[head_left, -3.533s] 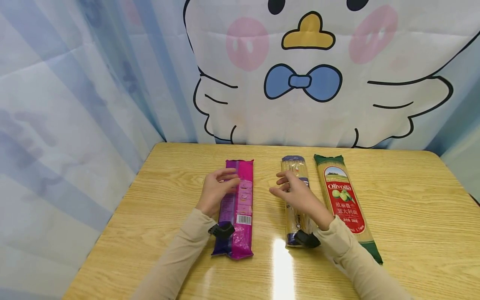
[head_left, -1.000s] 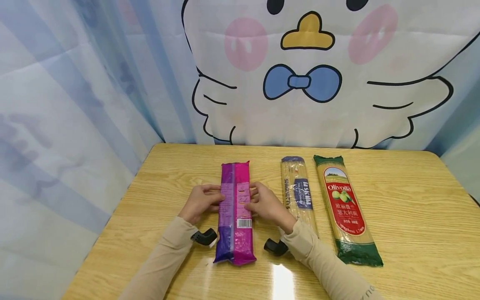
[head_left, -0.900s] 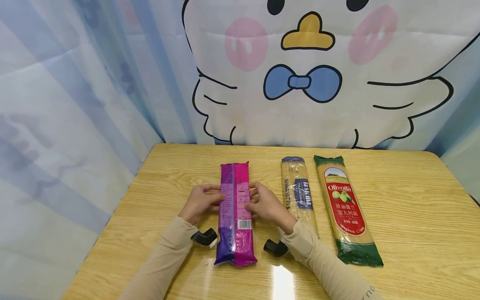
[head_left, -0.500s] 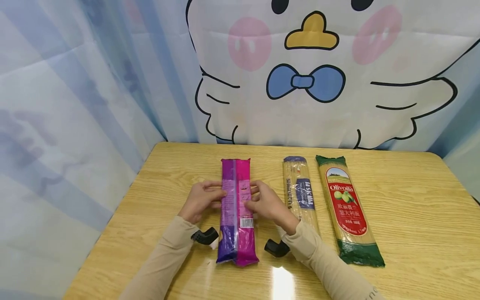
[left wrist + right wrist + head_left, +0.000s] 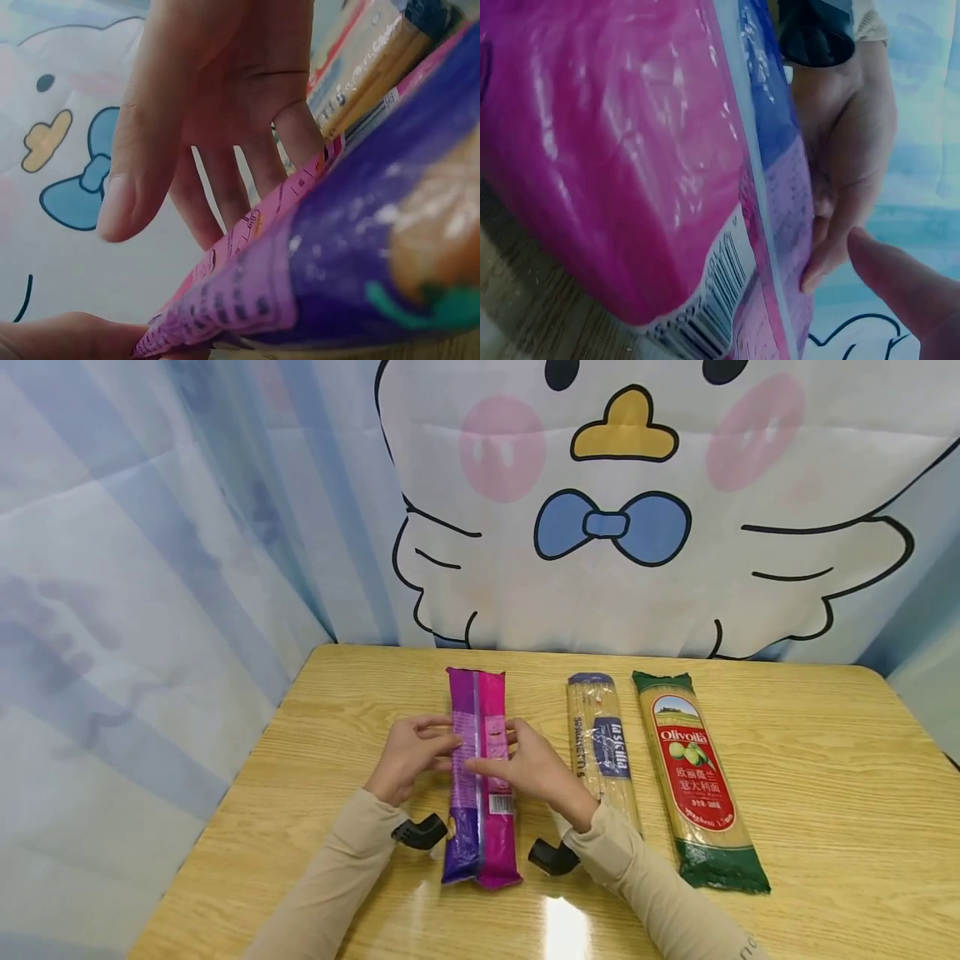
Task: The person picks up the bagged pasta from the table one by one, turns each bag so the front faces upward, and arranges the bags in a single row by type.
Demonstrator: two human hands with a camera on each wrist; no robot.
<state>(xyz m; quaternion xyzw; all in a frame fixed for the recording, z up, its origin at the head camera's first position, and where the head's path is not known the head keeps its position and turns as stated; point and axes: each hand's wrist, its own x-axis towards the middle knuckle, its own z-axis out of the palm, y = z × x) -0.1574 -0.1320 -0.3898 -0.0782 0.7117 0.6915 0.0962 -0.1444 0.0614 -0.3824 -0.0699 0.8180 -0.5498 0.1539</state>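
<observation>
A long pink and purple packet (image 5: 480,810), barcode side up, lies lengthwise between both hands; its contents are hidden. My left hand (image 5: 411,756) grips its left edge, thumb on the upper face and fingers at the side. In the right wrist view that left hand's thumb (image 5: 825,262) presses on the packet. My right hand (image 5: 536,768) is at the right edge, its thumb stretched over the packet. The left wrist view shows this right thumb (image 5: 139,172) raised off the film, with straight fingers passing behind the packet. The packet looks tilted in both wrist views.
To the right lies a clear spaghetti packet (image 5: 600,735) with blue ends, partly under the right forearm. Beyond it is a green-ended Olivoilà spaghetti packet (image 5: 693,768). The wooden table (image 5: 330,727) meets a cartoon-printed curtain (image 5: 600,593) at its back edge.
Both hands moved from above the table to the pink and purple packet's sides. Lately the packet shifted slightly right and away, and the right thumb stretched farther across it.
</observation>
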